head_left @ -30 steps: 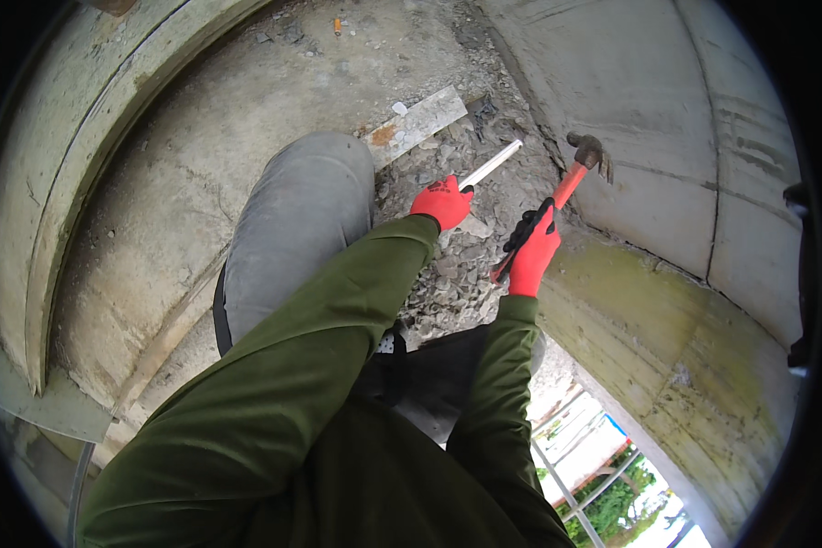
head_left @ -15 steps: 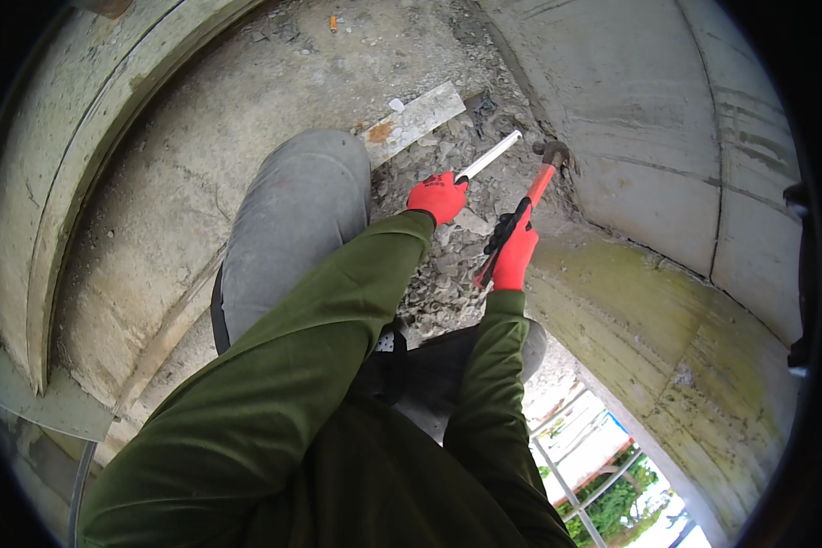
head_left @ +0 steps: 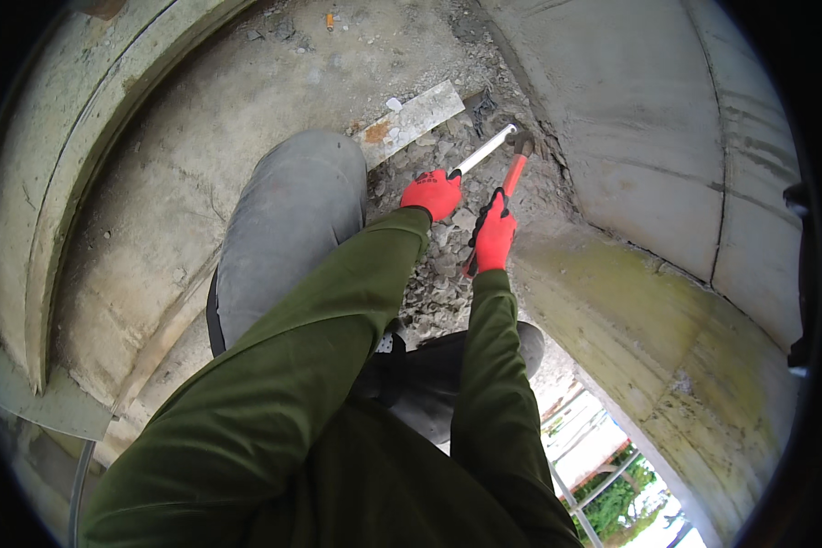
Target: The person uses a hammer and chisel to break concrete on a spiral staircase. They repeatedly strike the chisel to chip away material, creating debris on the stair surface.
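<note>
A grey concrete wall (head_left: 639, 119) fills the upper right, and below it a yellow-stained slab (head_left: 639, 310) runs to the lower right. A dusty floor (head_left: 183, 164) spreads on the left, bounded at its outer side by a curving curb (head_left: 110, 119). Two dark green sleeves (head_left: 274, 365) come up from the lower edge, the left one crossing in front of a grey-clad knee (head_left: 292, 210). Broken rubble (head_left: 438, 292) lies between the knee and the wall. Some greenery (head_left: 616, 507) shows past metal bars at the lower right. A pale board (head_left: 420, 119) with a rusty stain lies slanted beyond the knee. The hammer (head_left: 515, 169) is above the rubble, tilted, its head at the far end of a white rod (head_left: 484, 151); whether they touch, I cannot tell. The left hand (head_left: 432, 194), in a red glove, is closed around the rod's near end. The right hand (head_left: 495, 233), gloved alike, is wrapped around the hammer's red handle. A white scrap (head_left: 394, 104) lies by the board, and a small orange stub (head_left: 330, 20) farther off.
</note>
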Motion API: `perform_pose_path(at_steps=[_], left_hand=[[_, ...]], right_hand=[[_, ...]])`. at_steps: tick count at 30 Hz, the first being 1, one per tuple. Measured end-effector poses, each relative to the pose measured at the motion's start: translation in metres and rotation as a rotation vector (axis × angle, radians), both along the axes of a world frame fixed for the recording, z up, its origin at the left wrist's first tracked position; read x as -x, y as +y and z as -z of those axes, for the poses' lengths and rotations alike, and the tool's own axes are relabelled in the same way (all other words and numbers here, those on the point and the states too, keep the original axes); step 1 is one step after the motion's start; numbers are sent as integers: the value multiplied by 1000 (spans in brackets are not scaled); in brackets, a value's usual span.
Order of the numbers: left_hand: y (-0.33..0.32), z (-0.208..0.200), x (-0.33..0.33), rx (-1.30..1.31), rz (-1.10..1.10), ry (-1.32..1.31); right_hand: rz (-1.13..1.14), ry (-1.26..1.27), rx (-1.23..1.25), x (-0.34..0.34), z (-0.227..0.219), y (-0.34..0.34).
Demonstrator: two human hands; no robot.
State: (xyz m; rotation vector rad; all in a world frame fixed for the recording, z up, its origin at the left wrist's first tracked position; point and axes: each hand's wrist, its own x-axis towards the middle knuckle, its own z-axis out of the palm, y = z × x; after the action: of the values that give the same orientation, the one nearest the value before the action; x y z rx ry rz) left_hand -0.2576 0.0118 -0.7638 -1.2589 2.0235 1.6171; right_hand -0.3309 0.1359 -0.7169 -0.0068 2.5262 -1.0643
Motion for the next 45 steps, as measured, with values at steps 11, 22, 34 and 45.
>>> perform_pose_path(at_steps=[11,22,34,45], left_hand=[[4,4,-5,69,9,-3],[-2,6,-10,35,-8,-51],[-11,-9,-9,-64,20,-69],[-7,5,-9,47,52,-66]], right_hand=[[62,371,340,-2,-20,11],[52,128,479,-4,-67,-24],[106,-79,340,-11,-60,-21],[214,-624,191,-12,19,27]])
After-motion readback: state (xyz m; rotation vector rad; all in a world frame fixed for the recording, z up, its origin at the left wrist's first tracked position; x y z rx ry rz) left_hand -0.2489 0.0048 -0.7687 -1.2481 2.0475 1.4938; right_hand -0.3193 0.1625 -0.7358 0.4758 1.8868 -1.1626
